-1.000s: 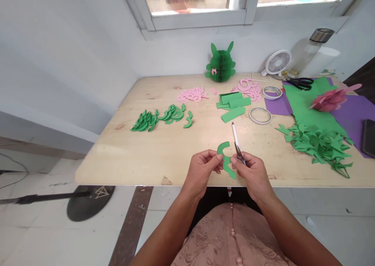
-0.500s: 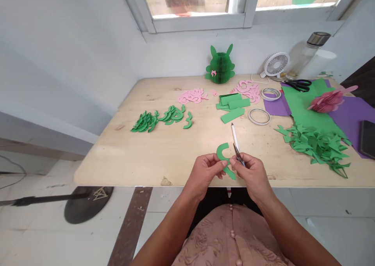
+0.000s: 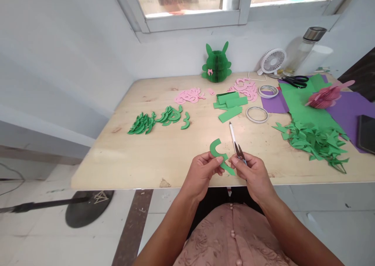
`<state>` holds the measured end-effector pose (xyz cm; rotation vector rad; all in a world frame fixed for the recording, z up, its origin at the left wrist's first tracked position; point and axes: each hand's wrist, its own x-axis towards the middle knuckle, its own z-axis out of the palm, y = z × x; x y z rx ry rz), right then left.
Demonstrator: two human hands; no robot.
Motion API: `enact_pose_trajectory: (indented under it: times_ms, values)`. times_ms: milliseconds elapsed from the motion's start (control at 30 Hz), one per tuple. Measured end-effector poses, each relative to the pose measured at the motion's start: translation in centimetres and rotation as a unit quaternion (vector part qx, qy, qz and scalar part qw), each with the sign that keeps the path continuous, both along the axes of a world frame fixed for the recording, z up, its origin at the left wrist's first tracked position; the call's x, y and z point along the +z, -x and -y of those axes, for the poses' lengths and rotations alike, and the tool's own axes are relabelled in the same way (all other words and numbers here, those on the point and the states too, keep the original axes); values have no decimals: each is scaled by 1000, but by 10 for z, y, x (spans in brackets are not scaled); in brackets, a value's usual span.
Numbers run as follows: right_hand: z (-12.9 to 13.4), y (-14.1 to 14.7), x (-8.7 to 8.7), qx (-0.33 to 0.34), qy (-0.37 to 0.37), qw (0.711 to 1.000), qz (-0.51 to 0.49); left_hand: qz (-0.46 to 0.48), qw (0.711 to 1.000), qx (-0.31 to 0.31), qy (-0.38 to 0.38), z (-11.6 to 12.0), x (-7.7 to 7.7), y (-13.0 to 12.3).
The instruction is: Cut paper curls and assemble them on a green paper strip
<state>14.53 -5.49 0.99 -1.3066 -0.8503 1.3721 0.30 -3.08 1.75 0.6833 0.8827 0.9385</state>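
Observation:
A curved green paper piece [image 3: 215, 147] is pinched in my left hand [image 3: 206, 170] over the front edge of the table. My right hand [image 3: 252, 172], just beside it, grips small scissors [image 3: 240, 153] whose blades point away from me and stand slightly apart. The paper lies left of the blades, not between them. A white pen [image 3: 232, 132] lies beyond the scissors. Cut green curved pieces [image 3: 172, 115] are piled to the left, with another pile [image 3: 142, 124] beside them.
Green strips [image 3: 231, 102], pink cutouts [image 3: 189, 95], tape rings [image 3: 257, 115] and a green honeycomb figure [image 3: 217, 66] stand farther back. Green scraps [image 3: 316, 143], black scissors [image 3: 295, 81], a fan [image 3: 273, 61], a bottle [image 3: 310, 43] and a phone [image 3: 366, 133] are at right.
The green piece has tilted and moved left, away from the scissors. My right hand's fingertips have parted from it, and the scissor blades have turned slightly.

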Motion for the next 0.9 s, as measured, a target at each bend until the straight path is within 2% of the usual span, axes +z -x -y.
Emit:
enact_pose_trajectory:
  times_ms: [167, 333, 533, 667, 900]
  values:
    - [3, -1, 1, 13, -16, 1000, -7, 42, 998, 36, 27, -2, -1, -1]
    - [7, -3, 2, 29, -52, 998, 7, 32, 996, 83, 1, -1, 1, -1]
    - [11, -3, 3, 12, -25, 1000, -4, 31, 992, 118, -34, 0, 1, -2]
    - [12, -3, 2, 4, -24, 1000, -1, 17, 991, 124, -56, 0, 1, -4]
    - [8, -1, 5, 4, -55, 996, 65, -4, 992, 115, -57, 0, 0, -7]
